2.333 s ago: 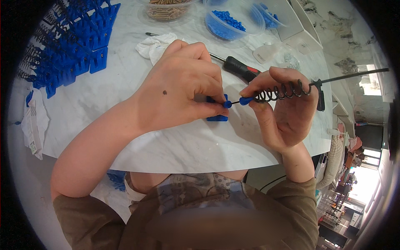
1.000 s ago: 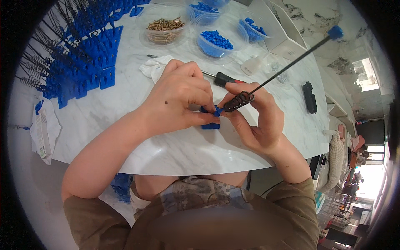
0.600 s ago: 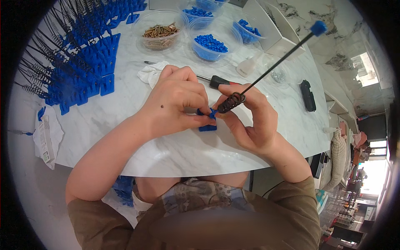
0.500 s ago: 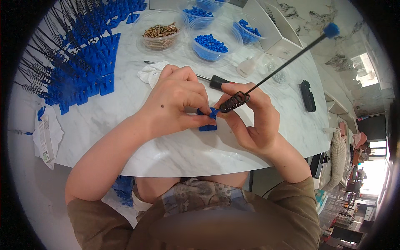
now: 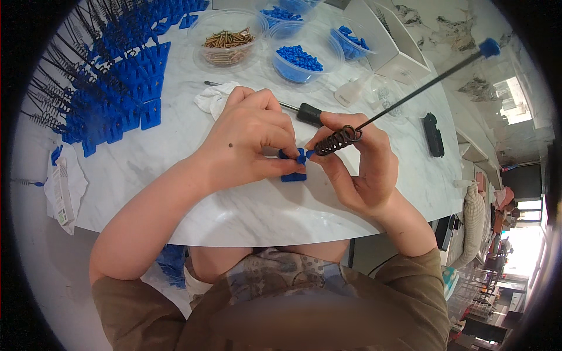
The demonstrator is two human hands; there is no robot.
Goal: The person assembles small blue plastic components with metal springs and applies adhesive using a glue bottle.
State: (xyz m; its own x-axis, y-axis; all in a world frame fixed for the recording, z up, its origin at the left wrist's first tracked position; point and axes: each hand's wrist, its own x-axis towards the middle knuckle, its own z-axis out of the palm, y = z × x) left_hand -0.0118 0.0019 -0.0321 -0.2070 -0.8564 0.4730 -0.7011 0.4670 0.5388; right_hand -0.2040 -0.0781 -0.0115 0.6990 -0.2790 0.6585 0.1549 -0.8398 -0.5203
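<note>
My left hand (image 5: 249, 143) pinches a small blue plastic piece (image 5: 293, 165) that rests on the white marble table (image 5: 234, 210). My right hand (image 5: 357, 167) grips a black coil spring (image 5: 338, 140) joined to a long thin black rod (image 5: 421, 88). The rod slants up to the right and ends in a blue cap (image 5: 489, 47). The spring's lower end meets the blue piece between my two thumbs. A black-handled screwdriver (image 5: 307, 114) lies just behind my hands.
Rows of blue bases with black spring rods (image 5: 111, 88) fill the table's left. Clear bowls hold brass screws (image 5: 227, 44) and blue pieces (image 5: 298, 58). A white cloth (image 5: 212, 100), a white box (image 5: 386, 41), a black object (image 5: 433, 134) and a paper packet (image 5: 61, 187) lie around.
The rod has swung from lying level on the right to pointing up and to the right. Both hands stay together on the blue piece.
</note>
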